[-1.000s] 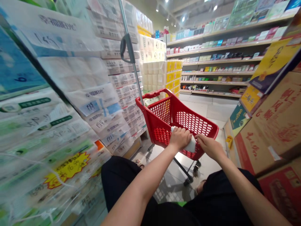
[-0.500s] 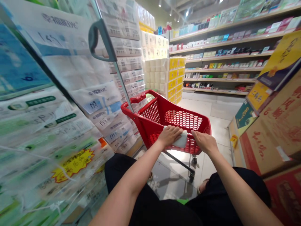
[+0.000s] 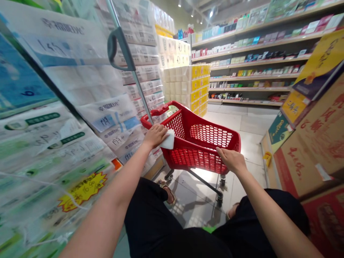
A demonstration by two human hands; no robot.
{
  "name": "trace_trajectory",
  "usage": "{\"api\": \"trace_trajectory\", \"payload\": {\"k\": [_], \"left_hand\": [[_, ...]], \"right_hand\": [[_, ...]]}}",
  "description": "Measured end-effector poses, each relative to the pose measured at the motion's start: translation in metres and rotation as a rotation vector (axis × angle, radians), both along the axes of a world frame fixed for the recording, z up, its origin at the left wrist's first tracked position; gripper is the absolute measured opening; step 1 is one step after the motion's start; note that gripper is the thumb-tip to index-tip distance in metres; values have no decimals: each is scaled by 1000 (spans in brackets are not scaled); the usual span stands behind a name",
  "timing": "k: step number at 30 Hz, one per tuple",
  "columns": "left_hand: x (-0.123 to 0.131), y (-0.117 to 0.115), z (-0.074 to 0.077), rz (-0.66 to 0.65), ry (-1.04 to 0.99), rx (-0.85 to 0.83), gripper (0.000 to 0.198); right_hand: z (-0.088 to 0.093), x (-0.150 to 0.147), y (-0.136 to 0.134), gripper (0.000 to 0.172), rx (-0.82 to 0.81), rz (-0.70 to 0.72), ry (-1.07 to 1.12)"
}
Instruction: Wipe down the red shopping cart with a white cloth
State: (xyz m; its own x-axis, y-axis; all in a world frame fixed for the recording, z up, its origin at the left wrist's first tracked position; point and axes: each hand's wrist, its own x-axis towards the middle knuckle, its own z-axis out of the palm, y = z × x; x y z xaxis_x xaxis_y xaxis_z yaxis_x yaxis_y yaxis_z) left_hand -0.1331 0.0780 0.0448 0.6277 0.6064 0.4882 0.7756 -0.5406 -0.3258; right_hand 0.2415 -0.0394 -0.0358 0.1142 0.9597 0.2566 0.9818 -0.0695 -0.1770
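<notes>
A red plastic shopping cart stands on the aisle floor in front of me, its basket empty. My left hand presses a white cloth against the cart's near left corner, fingers closed over it. On the near rim rests my right hand, gripping the edge. A metal pole with a grey loop handle rises from the cart's left side.
Stacked packs of toilet paper fill the left side close to my arm. Cardboard boxes line the right. Shelves of small goods and yellow-white stacked packs stand at the far end. Tiled floor lies beyond the cart.
My left hand has slid the white cloth from the middle of the near rim to the cart's left corner. The right hand stays on the rim.
</notes>
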Motion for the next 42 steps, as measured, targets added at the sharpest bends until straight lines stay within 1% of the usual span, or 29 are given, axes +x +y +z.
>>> {"api": "trace_trajectory", "payload": {"k": [2,4,8,11,14,17,20,23,26,28,30,35,38,40,42], "left_hand": [[2,1,-1,24,-47,35,57],[8,-1,-5,66,-99,65,52],[34,-10,-20,120,-151,89,41],[68,-26,-37,73,-155,60,34],[113,-49,-55,0,-188,-2,33],[157,-73,-72,-58,-231,-39,34],[191,-91,-82,-125,-238,-61,33],[208,-97,-85,-189,-212,-68,33],[204,-93,-81,-262,-129,-69,37],[192,-85,-76,-303,-57,-61,39],[173,-76,-70,-304,-10,-46,39],[106,-47,-55,-190,38,-3,34],[69,-35,-48,-110,22,36,30],[53,-32,-46,-80,-9,61,29],[47,-34,-47,-69,-53,77,27]], "right_hand": [[1,-1,0,67,-8,15,3],[1,-2,0,67,-10,16,5],[1,-7,-2,67,0,-12,3],[1,-15,-7,66,8,5,20],[4,-24,-13,61,39,41,38],[6,-29,-18,52,89,116,71],[7,-29,-18,43,156,157,140],[4,-26,-17,42,186,130,188],[1,-22,-16,45,177,94,174],[0,-20,-15,46,170,94,150],[-1,-19,-13,46,163,94,136],[0,-16,-10,46,135,99,109],[0,-17,-9,47,122,112,102],[0,-17,-10,48,118,112,99],[0,-19,-11,50,115,108,89]]}}
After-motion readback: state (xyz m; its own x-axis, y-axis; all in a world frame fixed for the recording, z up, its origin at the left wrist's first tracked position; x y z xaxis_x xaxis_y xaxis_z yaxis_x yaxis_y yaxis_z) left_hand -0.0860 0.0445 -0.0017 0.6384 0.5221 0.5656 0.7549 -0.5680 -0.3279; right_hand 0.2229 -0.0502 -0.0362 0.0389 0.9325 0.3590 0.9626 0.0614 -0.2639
